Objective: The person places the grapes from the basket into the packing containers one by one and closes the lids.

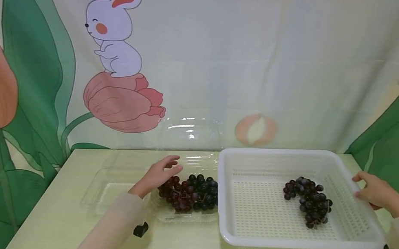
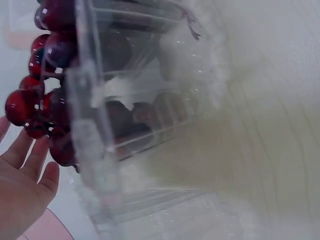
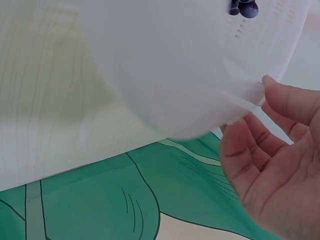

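Observation:
My right hand (image 1: 378,194) holds the right rim of a white plastic basket (image 1: 259,240). In the right wrist view its thumb lies over the rim and the fingers (image 3: 237,150) curl beneath. Inside the basket lies a bunch of dark purple grapes (image 1: 314,203). To its left stands a clear plastic box (image 1: 184,219) holding reddish grapes (image 1: 178,195) and darker grapes (image 1: 205,186). My left hand (image 1: 156,176) is over the box's left side, fingers loosely extended. The left wrist view shows its fingertips right at the red grapes (image 2: 22,107), not wrapped round them.
The box's clear lid (image 1: 190,134) stands raised behind it, against the printed cloth (image 1: 210,56). Another clear plastic tray (image 1: 105,196) lies on the pale table (image 1: 63,216) at the left. The basket's left side overlaps the grape box in the head view.

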`<state>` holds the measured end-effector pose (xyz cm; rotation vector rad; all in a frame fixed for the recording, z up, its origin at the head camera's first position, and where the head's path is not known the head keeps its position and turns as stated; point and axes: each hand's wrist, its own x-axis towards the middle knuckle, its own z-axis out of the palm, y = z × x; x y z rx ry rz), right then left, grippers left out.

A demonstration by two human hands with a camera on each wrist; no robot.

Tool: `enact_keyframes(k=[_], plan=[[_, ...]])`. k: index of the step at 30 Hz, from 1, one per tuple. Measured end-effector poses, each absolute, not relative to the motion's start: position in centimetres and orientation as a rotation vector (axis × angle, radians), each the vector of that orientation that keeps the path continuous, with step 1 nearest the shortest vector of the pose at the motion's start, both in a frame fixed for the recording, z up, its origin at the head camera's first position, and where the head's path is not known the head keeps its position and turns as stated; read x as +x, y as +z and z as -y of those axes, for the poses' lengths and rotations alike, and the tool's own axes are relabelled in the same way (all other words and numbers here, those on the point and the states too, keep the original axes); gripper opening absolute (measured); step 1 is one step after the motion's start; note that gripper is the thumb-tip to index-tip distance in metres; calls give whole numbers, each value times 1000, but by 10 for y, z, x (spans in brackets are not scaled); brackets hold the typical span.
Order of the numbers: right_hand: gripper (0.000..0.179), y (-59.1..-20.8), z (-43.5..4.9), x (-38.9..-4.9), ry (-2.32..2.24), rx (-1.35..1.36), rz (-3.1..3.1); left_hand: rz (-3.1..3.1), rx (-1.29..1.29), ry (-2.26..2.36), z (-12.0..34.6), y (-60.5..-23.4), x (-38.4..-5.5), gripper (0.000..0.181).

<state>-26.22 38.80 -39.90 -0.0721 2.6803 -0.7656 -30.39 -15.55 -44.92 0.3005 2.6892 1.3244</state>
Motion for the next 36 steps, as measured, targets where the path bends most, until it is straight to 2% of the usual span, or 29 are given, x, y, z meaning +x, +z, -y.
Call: enact_keyframes(k=[7, 14, 18, 28, 31, 36], plan=[[45, -398, -388, -260, -764, -73, -2686, -2691, 392, 1289, 140, -438, -293, 62], [44, -399, -387, -261, -761, -75, -2698, -2617, 513, 1253, 117, -434, -273, 84], [45, -399, -388, -262, -752, -81, -2703, -2591, 595, 1215, 104, -436, -260, 89], [47, -401, -389, -262, -737, -82, -2718, -2485, 757, 1244, 74, -450, -240, 87], [48, -403, -389, -263, -746, -79, -2713, -2437, 787, 1289, 68, -439, -231, 81], [49, -404, -389, -263, -764, -83, -2710, -2387, 809, 1335, 64, -445, -233, 77]])
